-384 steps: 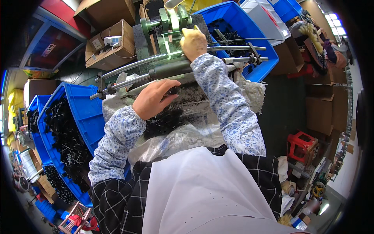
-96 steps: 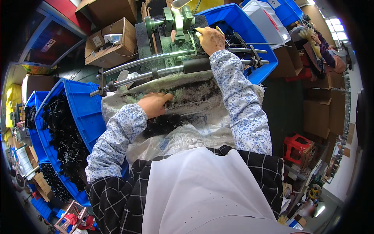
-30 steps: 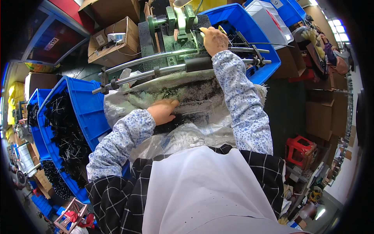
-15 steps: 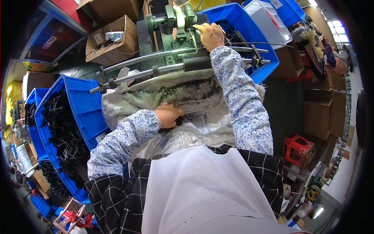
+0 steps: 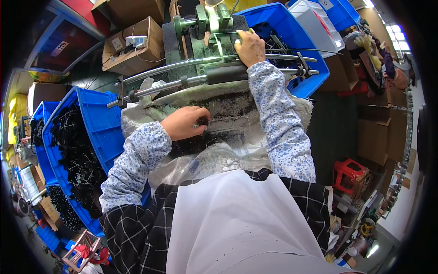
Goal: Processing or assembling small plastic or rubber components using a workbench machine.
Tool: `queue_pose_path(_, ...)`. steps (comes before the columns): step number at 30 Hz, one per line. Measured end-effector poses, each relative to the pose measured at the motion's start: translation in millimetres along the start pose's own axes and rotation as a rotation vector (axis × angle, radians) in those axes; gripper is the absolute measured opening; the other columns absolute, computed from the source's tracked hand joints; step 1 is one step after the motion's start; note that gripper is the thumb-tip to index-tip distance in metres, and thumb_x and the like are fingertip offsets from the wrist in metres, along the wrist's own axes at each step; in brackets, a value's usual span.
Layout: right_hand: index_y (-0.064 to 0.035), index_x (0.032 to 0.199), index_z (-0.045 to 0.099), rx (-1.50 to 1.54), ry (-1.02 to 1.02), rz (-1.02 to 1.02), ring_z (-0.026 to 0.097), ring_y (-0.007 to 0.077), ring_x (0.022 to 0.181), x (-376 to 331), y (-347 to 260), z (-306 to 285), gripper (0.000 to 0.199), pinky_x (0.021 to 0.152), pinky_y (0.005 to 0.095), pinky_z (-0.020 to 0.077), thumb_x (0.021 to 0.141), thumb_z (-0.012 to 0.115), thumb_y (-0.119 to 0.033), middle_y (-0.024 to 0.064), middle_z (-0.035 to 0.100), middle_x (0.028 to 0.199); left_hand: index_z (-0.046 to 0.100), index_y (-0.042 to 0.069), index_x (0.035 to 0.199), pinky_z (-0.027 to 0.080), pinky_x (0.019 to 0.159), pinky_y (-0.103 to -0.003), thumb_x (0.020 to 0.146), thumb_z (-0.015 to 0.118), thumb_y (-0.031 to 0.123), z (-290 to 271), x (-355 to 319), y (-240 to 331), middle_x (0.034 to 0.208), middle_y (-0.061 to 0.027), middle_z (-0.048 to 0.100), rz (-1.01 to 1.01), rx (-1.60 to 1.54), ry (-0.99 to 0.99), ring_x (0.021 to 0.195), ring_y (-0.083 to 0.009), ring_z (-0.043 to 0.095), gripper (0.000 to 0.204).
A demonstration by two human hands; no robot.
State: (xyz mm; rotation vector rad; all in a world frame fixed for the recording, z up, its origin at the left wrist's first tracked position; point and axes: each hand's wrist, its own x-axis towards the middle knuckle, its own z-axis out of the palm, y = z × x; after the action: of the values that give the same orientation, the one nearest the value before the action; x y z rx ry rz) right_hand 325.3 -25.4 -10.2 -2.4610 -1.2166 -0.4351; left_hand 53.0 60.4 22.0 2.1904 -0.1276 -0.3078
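At the far middle, a bench machine (image 5: 214, 23) with a bright upright belt or wheel stands lit by a lamp. My right hand (image 5: 251, 48) is closed at its right side, the fingertips pinching the end of a thin metal rod (image 5: 226, 33) that reaches toward the machine. Nearer to me, my left hand (image 5: 185, 123) hovers over a soiled whitish woven sack (image 5: 232, 123), its fingers curled round a small dark thing I cannot make out. Two steel bars (image 5: 169, 86) with a dark sleeve (image 5: 226, 74) run between the machine and the sack.
Left of me, a blue bin (image 5: 98, 123) holds tangled black parts with thin wires (image 5: 77, 150). Another blue bin (image 5: 315, 75) with similar parts stands at the far right. A cardboard box (image 5: 132, 48) sits far left, a red stool (image 5: 350, 176) at right. Another person (image 5: 396, 75) is at far right.
My left hand has lifted off the sack and moved slightly left and away from me, fingers now curled. The right hand has drawn a little right and nearer, off the machine's middle.
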Motion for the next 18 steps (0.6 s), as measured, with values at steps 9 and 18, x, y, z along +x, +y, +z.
queue_pose_path(9,-0.0113,0.096,0.063,-0.076,-0.053,0.016,0.058,0.0263,0.092,2.3,-46.9,-1.7,0.026,0.075,0.0433,0.0415,0.074,0.058,-0.024,0.008,0.064,0.09,0.053,0.006,0.102,0.047,0.073,-0.036,0.078,0.063,0.016,-9.2,7.3,9.3,0.09,-0.0134,0.057,0.005,0.052,-0.02,0.08,-0.0261,0.057,0.028)
queue_pose_path(18,-0.0173,0.09,0.066,-0.113,-0.16,0.094,0.06,0.0277,0.094,17.1,34.2,-17.2,0.019,0.076,0.0445,0.0453,0.076,0.056,-0.026,0.0083,0.064,0.095,0.056,0.008,0.099,0.047,0.072,-0.035,0.077,0.062,0.008,-36.8,-2.3,0.8,0.09,-0.0104,0.057,0.046,-0.012,0.145,0.082,-0.0268,0.057,0.022)
